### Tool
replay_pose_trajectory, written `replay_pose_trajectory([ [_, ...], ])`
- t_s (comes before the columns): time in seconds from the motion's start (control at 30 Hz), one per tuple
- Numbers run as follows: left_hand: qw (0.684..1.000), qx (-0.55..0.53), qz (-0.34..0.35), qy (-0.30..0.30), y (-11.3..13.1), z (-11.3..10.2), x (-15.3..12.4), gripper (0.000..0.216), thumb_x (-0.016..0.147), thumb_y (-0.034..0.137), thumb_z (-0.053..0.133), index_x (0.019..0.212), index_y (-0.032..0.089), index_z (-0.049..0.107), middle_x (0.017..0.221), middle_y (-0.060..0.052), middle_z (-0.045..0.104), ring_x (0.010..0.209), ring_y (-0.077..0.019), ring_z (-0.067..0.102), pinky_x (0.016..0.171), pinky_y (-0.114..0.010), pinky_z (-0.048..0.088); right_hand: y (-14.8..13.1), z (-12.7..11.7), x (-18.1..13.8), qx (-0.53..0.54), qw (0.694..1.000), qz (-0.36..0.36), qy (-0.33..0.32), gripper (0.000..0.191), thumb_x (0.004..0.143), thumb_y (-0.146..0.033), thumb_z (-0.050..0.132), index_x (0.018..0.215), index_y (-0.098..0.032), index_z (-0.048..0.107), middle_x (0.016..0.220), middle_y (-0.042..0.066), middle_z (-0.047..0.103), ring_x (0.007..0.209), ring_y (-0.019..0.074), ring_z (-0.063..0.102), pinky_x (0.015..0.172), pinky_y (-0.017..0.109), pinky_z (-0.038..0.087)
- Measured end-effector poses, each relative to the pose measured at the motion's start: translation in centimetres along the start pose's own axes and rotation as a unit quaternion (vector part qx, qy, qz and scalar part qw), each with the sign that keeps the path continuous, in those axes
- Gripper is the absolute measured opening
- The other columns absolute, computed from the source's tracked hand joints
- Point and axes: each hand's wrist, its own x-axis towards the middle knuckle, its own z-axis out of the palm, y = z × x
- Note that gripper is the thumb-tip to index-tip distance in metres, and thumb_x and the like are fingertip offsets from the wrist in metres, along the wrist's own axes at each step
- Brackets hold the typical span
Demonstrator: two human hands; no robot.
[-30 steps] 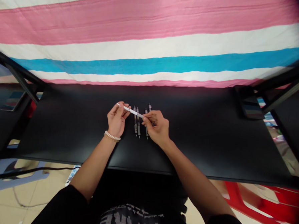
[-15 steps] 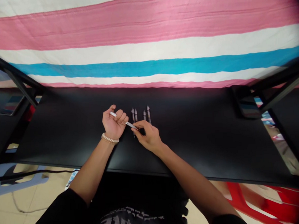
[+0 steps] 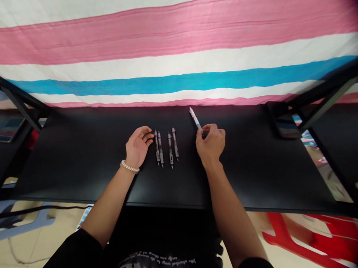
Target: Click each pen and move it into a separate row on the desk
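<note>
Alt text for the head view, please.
A right hand holds a white pen over a black desk, while the left hand rests beside four pens lying side by side. A pink, white and blue striped cloth hangs behind.

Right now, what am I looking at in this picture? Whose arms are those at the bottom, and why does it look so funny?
There is no machine here, just a person. The picture comes from a small camera worn on the person's head, looking forward and down, so you see what they see. Those are their own arms. On the black desk lie four pens side by side; one of them is here. The left hand, with a beaded bracelet, rests open right beside them and holds nothing. The right hand holds a white pen. Behind the desk hangs a cloth with pink, white and blue stripes.
</note>
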Motion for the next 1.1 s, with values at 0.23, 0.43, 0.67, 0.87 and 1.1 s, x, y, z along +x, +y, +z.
replay_pose_trajectory([
  [0.23, 1.0, 0.005, 0.009, 0.011, -0.1, 0.3, 0.0, 0.012, 0.075, 0.03, 0.071, 0.081, 0.02, 0.067, 0.09, -0.003, 0.065, 0.076, -0.0122, 0.061, 0.069, -0.024, 0.048, -1.8, -0.5, -1.5, 0.086, 0.99, -0.096, -0.047, 0.015, 0.089, -0.026, 0.053, 0.097, -0.019, 0.062, 0.078, 0.004, 0.063, 0.07, 0.0192, 0.056, 0.072, 0.034, 0.047],
  [0.43, 1.0, -0.009, 0.009, 0.02, -0.1, 0.3, 0.2, 0.01, 0.074, 0.025, 0.069, 0.077, 0.019, 0.062, 0.081, 0.0, 0.058, 0.068, -0.0091, 0.057, 0.065, -0.022, 0.046, -2.8, -1.3, -2.9, 0.136, 0.913, -0.211, -0.322, 0.018, 0.082, -0.02, 0.059, 0.099, -0.021, 0.064, 0.064, -0.004, 0.053, 0.056, 0.0123, 0.051, 0.058, 0.026, 0.04],
  [0.67, 0.998, 0.028, 0.06, 0.021, -0.7, 0.3, 0.5, 0.021, 0.073, 0.029, 0.079, 0.088, 0.017, 0.071, 0.092, -0.006, 0.072, 0.088, -0.0144, 0.069, 0.082, -0.025, 0.052, -3.4, -1.0, -3.4, 0.355, 0.879, -0.042, -0.314, 0.026, 0.086, -0.031, 0.065, 0.109, -0.022, 0.056, 0.078, -0.002, 0.065, 0.062, 0.0133, 0.065, 0.058, 0.027, 0.055],
  [0.87, 0.997, 0.075, 0.01, 0.007, -0.8, 0.5, 0.0, 0.04, 0.074, 0.042, 0.083, 0.102, 0.016, 0.073, 0.086, -0.008, 0.075, 0.076, -0.0173, 0.073, 0.073, -0.031, 0.059, -5.5, -0.4, -5.0, 0.511, 0.772, 0.052, -0.375, 0.034, 0.081, -0.044, 0.074, 0.1, -0.021, 0.058, 0.075, -0.002, 0.066, 0.056, 0.0104, 0.064, 0.048, 0.023, 0.056],
  [1.1, 0.994, 0.046, 0.049, 0.091, -1.2, 0.7, 0.0, 0.038, 0.069, 0.042, 0.086, 0.093, 0.016, 0.073, 0.085, -0.006, 0.075, 0.078, -0.0178, 0.074, 0.074, -0.032, 0.061, -5.6, 1.0, -5.9, 0.471, 0.836, 0.064, -0.275, 0.023, 0.091, -0.043, 0.063, 0.094, -0.02, 0.065, 0.067, -0.002, 0.067, 0.05, 0.0107, 0.063, 0.046, 0.023, 0.055],
])
